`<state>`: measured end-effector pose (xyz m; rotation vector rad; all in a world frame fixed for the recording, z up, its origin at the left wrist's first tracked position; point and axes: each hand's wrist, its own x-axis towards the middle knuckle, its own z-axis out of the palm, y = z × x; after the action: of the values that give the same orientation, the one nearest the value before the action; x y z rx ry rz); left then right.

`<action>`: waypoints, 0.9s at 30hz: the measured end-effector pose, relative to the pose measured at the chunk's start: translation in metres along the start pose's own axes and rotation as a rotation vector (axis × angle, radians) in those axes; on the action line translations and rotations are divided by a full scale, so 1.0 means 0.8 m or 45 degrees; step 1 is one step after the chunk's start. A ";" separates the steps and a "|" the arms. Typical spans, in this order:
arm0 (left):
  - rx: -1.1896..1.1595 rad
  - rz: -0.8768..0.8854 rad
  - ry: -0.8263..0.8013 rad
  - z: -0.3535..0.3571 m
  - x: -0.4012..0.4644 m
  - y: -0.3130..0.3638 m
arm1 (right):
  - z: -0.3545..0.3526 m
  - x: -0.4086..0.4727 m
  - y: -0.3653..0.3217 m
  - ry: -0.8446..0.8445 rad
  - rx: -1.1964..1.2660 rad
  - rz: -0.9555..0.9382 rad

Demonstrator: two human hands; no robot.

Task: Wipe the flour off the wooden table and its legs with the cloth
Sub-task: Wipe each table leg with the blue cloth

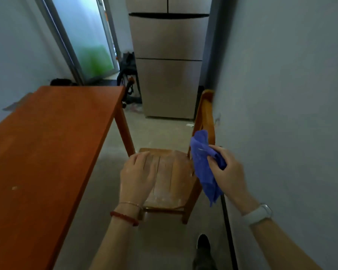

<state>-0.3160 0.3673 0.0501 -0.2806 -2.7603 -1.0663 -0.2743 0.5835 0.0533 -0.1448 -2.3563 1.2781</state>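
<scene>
A long reddish wooden table (53, 137) fills the left side, with faint pale smears on its top and one leg (125, 131) showing at its far right corner. My right hand (227, 172) grips a crumpled blue cloth (203, 166), held in the air above the right side of a wooden chair. My left hand (138, 174) hovers with straight fingers over the left part of the chair seat; whether it touches the seat is unclear. Both hands are to the right of the table and apart from it.
The wooden chair (172, 182) stands between the table and the right wall (281, 114), its seat dusted with white flour. A tall fridge (168, 65) is at the back, a glass door (90, 39) and dark clutter (128, 75) beside it. My shoe (203, 242) is on the floor.
</scene>
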 end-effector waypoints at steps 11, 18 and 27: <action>0.331 0.219 0.318 0.025 0.284 0.111 | -0.052 0.331 0.020 0.011 0.029 -0.183; 0.429 0.038 0.303 0.021 0.328 0.066 | 0.019 0.403 0.038 -0.178 -0.188 -0.307; 0.602 -0.400 0.256 0.041 0.363 0.005 | 0.135 0.516 0.079 -0.663 -0.249 -0.473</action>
<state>-0.5987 0.4255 0.0940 0.3131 -2.8133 -0.4285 -0.6968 0.6602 0.0910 0.6095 -2.7586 0.9840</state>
